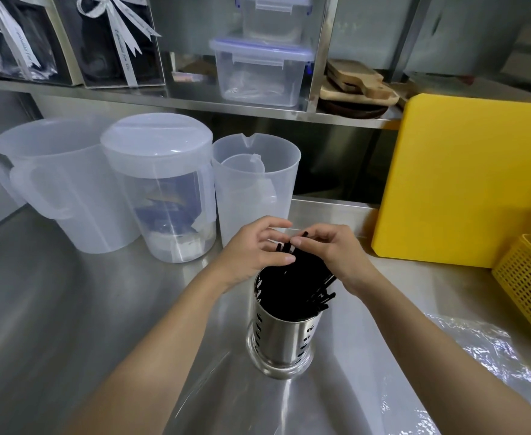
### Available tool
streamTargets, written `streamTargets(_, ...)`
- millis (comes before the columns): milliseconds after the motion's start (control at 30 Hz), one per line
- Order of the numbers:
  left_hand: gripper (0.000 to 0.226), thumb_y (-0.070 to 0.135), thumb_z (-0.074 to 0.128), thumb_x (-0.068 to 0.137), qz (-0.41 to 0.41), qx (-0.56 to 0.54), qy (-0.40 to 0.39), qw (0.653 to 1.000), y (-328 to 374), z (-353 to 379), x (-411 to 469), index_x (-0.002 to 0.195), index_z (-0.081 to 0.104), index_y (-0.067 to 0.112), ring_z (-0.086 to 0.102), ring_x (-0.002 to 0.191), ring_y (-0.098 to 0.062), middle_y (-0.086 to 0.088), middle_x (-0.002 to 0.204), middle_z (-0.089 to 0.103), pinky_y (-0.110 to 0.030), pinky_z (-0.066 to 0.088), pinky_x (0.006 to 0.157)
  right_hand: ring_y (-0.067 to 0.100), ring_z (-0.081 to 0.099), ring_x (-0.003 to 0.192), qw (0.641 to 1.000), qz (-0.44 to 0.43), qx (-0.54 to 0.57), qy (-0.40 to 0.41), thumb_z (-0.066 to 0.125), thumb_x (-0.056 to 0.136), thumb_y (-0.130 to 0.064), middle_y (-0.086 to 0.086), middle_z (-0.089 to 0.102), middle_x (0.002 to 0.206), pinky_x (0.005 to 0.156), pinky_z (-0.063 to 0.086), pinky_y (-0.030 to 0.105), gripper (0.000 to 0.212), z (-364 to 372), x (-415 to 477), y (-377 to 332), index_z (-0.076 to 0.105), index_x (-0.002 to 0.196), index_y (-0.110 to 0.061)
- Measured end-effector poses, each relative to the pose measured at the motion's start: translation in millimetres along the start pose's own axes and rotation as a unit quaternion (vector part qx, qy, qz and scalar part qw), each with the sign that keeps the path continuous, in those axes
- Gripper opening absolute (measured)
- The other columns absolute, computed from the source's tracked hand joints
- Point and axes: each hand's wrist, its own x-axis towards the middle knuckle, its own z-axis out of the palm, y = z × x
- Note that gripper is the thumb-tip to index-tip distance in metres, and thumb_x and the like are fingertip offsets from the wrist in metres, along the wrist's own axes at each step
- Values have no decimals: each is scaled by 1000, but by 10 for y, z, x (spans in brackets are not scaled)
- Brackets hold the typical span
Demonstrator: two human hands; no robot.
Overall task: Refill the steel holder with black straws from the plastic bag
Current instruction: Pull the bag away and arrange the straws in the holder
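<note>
Steel holder (pixel 281 335) upright on bench (pixel 69 309), frame centre, full of black straws (pixel 292 277). Left hand (pixel 251 249) and right hand (pixel 336 252) pinching straw tips above rim. Plastic bag (pixel 484 350) flat at lower right.

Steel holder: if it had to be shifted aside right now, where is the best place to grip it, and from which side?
Grip the steel holder around its slotted mid-wall, coming from the left. It stands upright, the black straws lean out over the right rim, and both the left hand and right hand crowd the top.
</note>
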Motion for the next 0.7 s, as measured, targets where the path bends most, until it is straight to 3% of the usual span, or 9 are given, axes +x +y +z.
streamTargets(233, 33, -2, 71, 74, 2, 10, 30, 999, -105, -18, -13, 97, 65, 21, 67, 81, -5, -2, 86, 70, -14, 50, 80, 9, 64, 62, 1000, 9, 1, -2, 66, 81, -12, 6, 67, 72, 57, 50, 15, 13, -46, 6, -5, 71, 86, -2)
streamTargets(333, 32, 3, 73, 73, 9, 42, 28, 999, -128, 31, 7, 98, 66, 22, 67, 91, -14, -7, 93, 71, -23, 51, 88, 10, 63, 60, 1000, 8, -1, 2, 66, 80, -14, 8, 67, 72, 56, 50, 15, 15, -35, 17, 4, 72, 86, -1)
streamTargets(467, 21, 9, 71, 76, -8, 55, 58, 997, -201, 74, 46, 84, 70, 29, 70, 86, -14, 1, 84, 75, -34, 52, 90, 11, 63, 61, 1000, 11, 6, 3, 67, 80, -13, 8, 68, 72, 57, 50, 16, 15, -34, 24, 13, 71, 86, 0)
streamTargets(567, 16, 8, 70, 78, -21, 26, 59, 998, -228, 82, 54, 84, 72, 23, 71, 81, -13, 0, 83, 75, -29, 55, 85, 9, 64, 60, 1000, 9, 7, -5, 67, 79, -11, 5, 68, 71, 57, 51, 15, 12, -50, 19, -2, 71, 83, 0)
streamTargets(700, 10, 4, 66, 81, -10, 8, 43, 999, -215, 125, 56, 84, 72, 12, 65, 64, 2, 9, 67, 70, -11, 49, 65, 4, 63, 59, 1000, 6, 10, -18, 67, 79, -7, -5, 67, 64, 56, 50, 12, 6, -55, 19, -29, 71, 78, -4)
